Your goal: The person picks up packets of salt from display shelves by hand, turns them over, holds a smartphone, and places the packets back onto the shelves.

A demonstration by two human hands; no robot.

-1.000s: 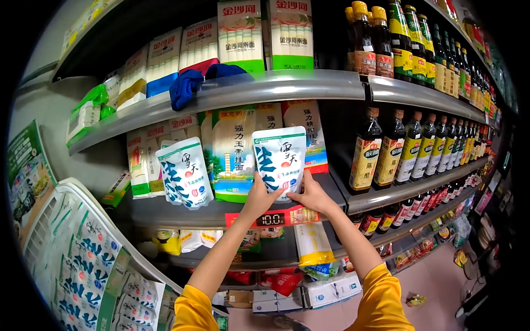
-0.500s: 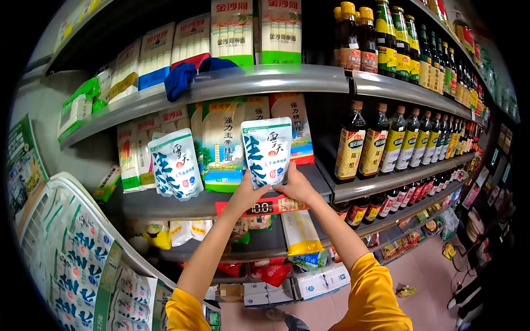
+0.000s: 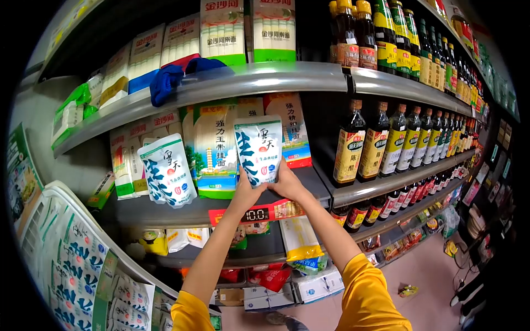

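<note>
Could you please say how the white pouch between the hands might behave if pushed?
The held pouch is probably pliable, since the matching pouch has a rippled lower edge. Being tall and flat, it might tip if pushed near the top.

At the clock's centre, a white plastic pouch (image 3: 265, 147) bears a green top band and dark-teal brushstroke characters. At ten o'clock hangs a crumpled solid-blue cloth (image 3: 163, 85).

Fingers (image 3: 284, 174) hide the held pouch (image 3: 258, 148) at its base.

White pouch (image 3: 258, 148) in left hand (image 3: 247, 191) and right hand (image 3: 289, 182), noodle packs (image 3: 217, 150) behind, bottles (image 3: 373, 144) rightward
</note>
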